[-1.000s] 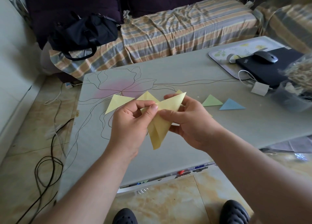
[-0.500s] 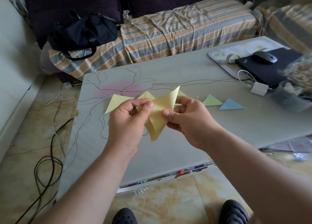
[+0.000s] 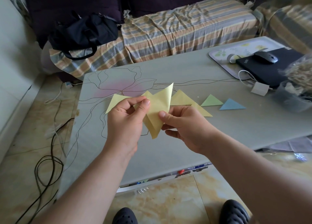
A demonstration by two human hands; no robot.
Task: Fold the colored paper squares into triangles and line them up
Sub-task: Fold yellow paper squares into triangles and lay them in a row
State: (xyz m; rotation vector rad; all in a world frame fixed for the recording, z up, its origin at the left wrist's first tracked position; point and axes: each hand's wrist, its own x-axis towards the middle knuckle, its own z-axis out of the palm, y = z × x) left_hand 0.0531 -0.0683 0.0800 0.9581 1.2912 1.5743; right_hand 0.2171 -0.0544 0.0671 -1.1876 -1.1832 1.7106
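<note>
A half-folded yellow paper (image 3: 158, 110) is held in the air above the grey table (image 3: 185, 136). My left hand (image 3: 125, 120) pinches its left flap between thumb and fingers. My right hand (image 3: 184, 127) pinches its right side with the thumb on top. On the table behind lie folded triangles in a row: a yellow triangle (image 3: 114, 100) at the left, another yellow triangle (image 3: 181, 98) partly hidden behind the held paper, a further yellow triangle (image 3: 202, 110) by my right hand, a green triangle (image 3: 211, 101) and a blue triangle (image 3: 231, 105).
At the table's far right sit a patterned tray (image 3: 219, 55), a black laptop (image 3: 265, 70) with a mouse (image 3: 265, 57) on it, a white charger (image 3: 259, 88) and a bag of scraps (image 3: 297, 88). A striped sofa with a black bag (image 3: 84, 31) stands behind. Cables (image 3: 49, 164) lie on the floor.
The two flaps of the yellow paper have been brought closer together, its upper corner now points up, and my right thumb has slid lower onto the paper.
</note>
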